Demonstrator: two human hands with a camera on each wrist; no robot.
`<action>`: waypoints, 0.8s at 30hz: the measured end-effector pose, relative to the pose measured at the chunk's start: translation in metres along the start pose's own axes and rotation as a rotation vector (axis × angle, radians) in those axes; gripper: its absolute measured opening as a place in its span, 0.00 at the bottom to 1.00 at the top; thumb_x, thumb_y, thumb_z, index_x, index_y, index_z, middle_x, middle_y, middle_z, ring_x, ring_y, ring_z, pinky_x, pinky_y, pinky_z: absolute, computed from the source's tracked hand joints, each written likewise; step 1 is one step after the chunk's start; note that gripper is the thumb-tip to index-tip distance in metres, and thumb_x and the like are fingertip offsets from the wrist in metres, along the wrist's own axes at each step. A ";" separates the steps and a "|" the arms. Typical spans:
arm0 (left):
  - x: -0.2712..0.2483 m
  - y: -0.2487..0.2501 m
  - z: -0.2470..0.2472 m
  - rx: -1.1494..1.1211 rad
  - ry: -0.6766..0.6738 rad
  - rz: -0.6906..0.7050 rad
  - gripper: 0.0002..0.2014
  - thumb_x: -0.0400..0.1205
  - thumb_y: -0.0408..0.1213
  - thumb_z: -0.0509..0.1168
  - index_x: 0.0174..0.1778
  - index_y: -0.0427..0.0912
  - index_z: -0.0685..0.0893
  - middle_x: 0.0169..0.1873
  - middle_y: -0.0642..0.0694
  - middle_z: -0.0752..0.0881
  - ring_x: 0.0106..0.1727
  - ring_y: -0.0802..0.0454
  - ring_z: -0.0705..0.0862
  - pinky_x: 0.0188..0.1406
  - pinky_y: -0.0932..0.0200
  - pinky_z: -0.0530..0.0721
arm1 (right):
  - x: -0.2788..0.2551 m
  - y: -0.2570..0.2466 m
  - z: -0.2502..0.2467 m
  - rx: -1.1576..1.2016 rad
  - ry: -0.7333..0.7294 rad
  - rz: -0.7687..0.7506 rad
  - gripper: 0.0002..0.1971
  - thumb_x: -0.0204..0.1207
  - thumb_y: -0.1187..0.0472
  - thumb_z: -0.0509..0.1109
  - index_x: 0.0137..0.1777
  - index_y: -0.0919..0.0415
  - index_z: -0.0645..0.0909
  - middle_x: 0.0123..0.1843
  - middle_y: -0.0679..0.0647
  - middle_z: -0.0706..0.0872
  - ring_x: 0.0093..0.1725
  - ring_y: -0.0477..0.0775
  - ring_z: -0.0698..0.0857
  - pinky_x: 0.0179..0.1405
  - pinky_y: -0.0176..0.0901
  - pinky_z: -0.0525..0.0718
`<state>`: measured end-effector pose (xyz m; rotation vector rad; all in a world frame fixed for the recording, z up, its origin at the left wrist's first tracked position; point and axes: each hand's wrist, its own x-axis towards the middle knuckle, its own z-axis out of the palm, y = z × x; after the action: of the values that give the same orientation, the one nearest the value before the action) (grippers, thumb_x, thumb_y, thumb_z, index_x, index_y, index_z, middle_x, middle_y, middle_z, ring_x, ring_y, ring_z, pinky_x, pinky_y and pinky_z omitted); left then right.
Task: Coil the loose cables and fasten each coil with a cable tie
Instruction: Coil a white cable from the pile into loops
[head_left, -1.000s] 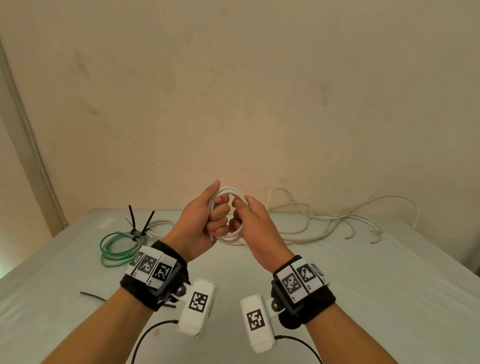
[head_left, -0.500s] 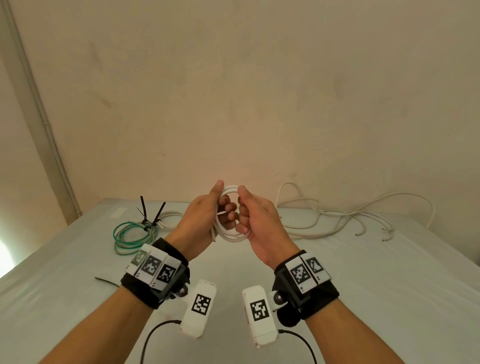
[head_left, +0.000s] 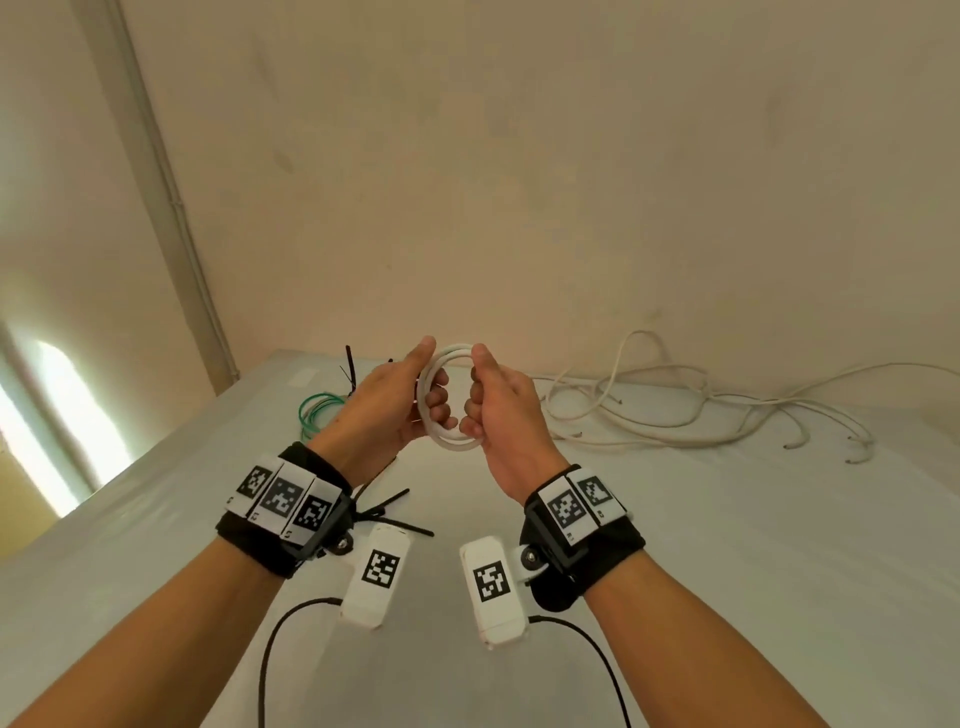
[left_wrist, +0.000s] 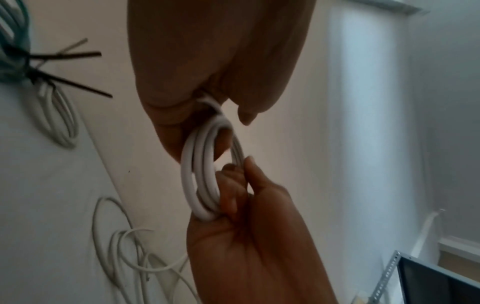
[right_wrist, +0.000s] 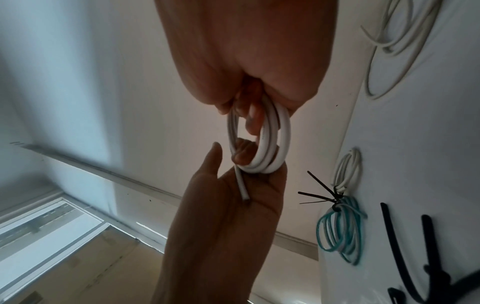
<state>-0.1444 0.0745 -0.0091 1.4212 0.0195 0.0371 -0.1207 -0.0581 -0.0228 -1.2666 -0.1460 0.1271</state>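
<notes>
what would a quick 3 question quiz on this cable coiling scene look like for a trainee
1. True or false: the white coil lies on the table.
2. Which colour is the coil already fastened with black ties? A) green B) red C) yellow
3. Fill in: the loose white cables lie on the table to the ____ of the hands.

Key
1. False: the left hand and right hand both grip it, lifted off the table.
2. A: the green coil lies to the left, by the wall.
3. Right.
</notes>
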 end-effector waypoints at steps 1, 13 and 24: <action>-0.001 0.003 -0.006 0.010 -0.024 -0.007 0.21 0.91 0.54 0.60 0.48 0.38 0.81 0.29 0.46 0.75 0.30 0.50 0.76 0.42 0.52 0.87 | 0.001 0.000 0.003 -0.006 -0.006 0.002 0.19 0.91 0.47 0.64 0.40 0.57 0.73 0.26 0.45 0.66 0.22 0.44 0.65 0.22 0.35 0.72; -0.020 -0.007 -0.046 0.254 0.199 0.151 0.21 0.87 0.52 0.69 0.27 0.54 0.88 0.25 0.48 0.71 0.28 0.49 0.72 0.28 0.58 0.73 | -0.015 0.020 0.051 0.123 -0.213 0.159 0.14 0.94 0.50 0.59 0.49 0.57 0.76 0.21 0.44 0.74 0.21 0.43 0.76 0.30 0.37 0.80; -0.023 -0.006 -0.088 0.317 0.378 0.029 0.29 0.89 0.64 0.54 0.30 0.46 0.72 0.21 0.53 0.68 0.22 0.55 0.65 0.21 0.60 0.66 | 0.005 0.041 0.053 -0.528 -0.402 0.087 0.25 0.91 0.38 0.55 0.53 0.57 0.85 0.46 0.51 0.90 0.48 0.49 0.89 0.69 0.59 0.85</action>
<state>-0.1703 0.1599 -0.0282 1.7133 0.3292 0.3385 -0.1264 0.0048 -0.0459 -1.7634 -0.4952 0.4400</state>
